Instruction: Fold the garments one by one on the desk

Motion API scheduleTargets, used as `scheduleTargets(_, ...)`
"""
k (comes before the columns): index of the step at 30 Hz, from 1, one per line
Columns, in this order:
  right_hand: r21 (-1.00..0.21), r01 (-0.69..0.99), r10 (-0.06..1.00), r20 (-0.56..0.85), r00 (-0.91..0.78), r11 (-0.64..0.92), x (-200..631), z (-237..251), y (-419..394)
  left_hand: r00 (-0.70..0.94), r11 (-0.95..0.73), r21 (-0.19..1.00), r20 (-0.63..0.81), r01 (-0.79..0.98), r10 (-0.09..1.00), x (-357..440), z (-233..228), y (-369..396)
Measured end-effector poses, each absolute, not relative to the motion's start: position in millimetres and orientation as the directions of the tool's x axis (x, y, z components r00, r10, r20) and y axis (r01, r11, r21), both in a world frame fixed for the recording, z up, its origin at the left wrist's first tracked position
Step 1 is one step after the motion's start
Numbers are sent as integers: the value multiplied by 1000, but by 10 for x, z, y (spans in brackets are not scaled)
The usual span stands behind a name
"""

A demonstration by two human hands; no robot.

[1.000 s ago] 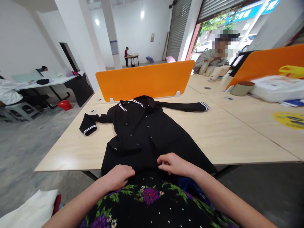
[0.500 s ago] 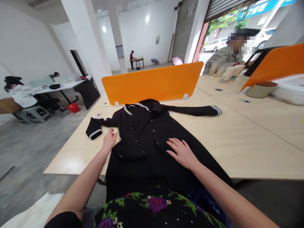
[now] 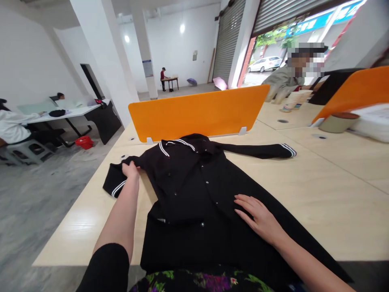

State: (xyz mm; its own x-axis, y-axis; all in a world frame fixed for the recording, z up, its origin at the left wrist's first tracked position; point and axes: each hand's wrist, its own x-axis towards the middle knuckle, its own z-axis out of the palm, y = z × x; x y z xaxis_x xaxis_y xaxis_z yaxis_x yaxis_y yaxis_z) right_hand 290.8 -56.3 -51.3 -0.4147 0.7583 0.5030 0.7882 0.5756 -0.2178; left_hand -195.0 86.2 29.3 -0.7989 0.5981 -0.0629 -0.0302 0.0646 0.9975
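Observation:
A long black buttoned dress [image 3: 185, 190] lies front up on the table, with white stripes on its collar and cuffs. At the left, my left hand [image 3: 131, 169] has its fingers closed on the dress's bent left-side sleeve [image 3: 114, 176], near the fold. The fingertips are partly hidden in the cloth. My right hand [image 3: 258, 217] rests flat on the dress's right front panel, fingers stretched out. The right-side sleeve [image 3: 258, 151] lies straight out across the table, away from both hands. The lower hem runs over the near table edge, against my flowered clothing.
An orange divider [image 3: 197, 113] stands just beyond the collar. On the right are paper cups [image 3: 293, 99], a round olive container [image 3: 338, 122] and a white plastic-wrapped bundle [image 3: 373, 121]. A person [image 3: 282, 81] sits across the table. The wooden tabletop [image 3: 319, 182] ends near me.
My left hand has moved from beside the bodice onto the left-side sleeve and closed on it. My right hand remains flat on the front panel. The view has shifted closer to the table.

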Motion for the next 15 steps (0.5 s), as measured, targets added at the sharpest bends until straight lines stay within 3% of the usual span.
scheduleTargets(4, -251, 779, 770, 490, -409, 574, 2911, -484, -571, -849, 249, 961, -32, 118, 527, -2290, 380, 796)
scheduleTargets(6, -266, 778, 777, 483, -403, 569, 2908, -475, -572, -854, 344, 880, 120, 327, 505, -2323, 469, 720)
scheduleTargets(8, -280, 776, 783, 479, -397, 565, 2905, -470, -573, -743, 374, 688, 367, 622, 560, -2221, 568, 672)
scheduleTargets(10, -293, 775, 790, 469, -395, 561, 2904, -466, -573, -532, 289, 486, 492, 825, 689, -2004, 635, 695)
scheduleTargets(12, -298, 775, 794, 463, -393, 557, 2904, -459, -571, -356, 174, 390, 463, 904, 812, -1729, 632, 799)
scheduleTargets(15, -293, 776, 787, 482, -385, 559, 2896, -442, -569, -251, 134, 359, 305, 924, 919, -1361, 504, 1043)
